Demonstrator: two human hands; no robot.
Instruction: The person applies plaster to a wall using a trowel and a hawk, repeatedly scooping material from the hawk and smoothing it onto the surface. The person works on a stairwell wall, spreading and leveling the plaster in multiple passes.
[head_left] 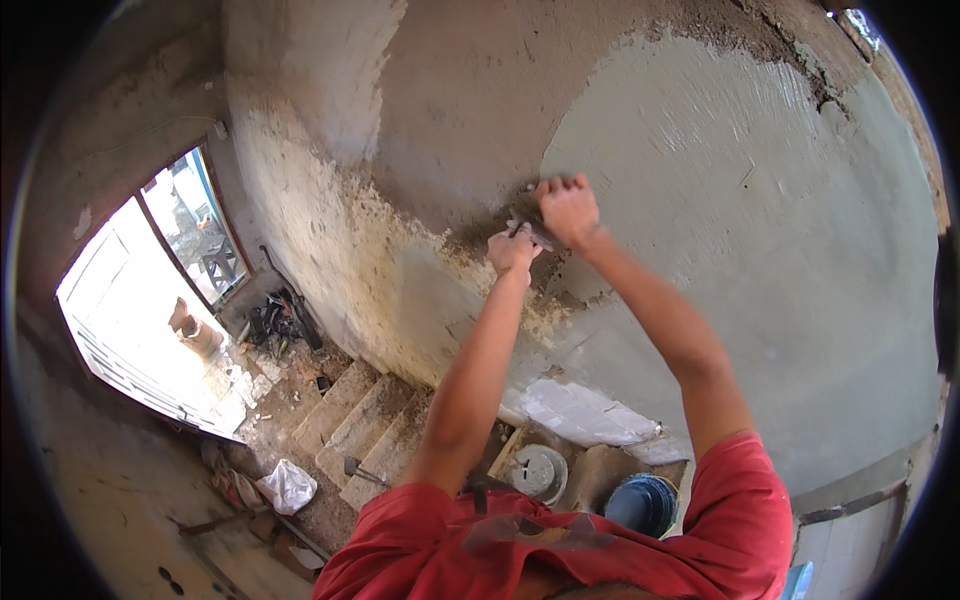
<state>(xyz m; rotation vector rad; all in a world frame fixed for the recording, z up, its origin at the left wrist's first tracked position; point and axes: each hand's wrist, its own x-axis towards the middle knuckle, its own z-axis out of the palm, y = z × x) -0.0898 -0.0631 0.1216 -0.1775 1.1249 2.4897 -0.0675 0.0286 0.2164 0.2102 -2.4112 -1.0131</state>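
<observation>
Both arms reach forward to the wall, where fresh grey plaster (690,190) meets a darker brown coat (470,90). My left hand (512,252) is closed around a small tool with a dark handle; its exact kind is unclear. Just above and to the right, my right hand (568,212) is curled into a fist near the plaster's edge. A pale knob shows beside its knuckles, but what it grips is mostly hidden. Between the hands lies a thin greyish blade (543,240), close to the wall; which hand bears it I cannot tell.
Below me stand a round grey-smeared bucket (538,472) and a dark blue bucket (642,503). Concrete steps (365,425) descend on the left toward a bright doorway (145,310). A white sack (288,487) and rubble lie on the floor.
</observation>
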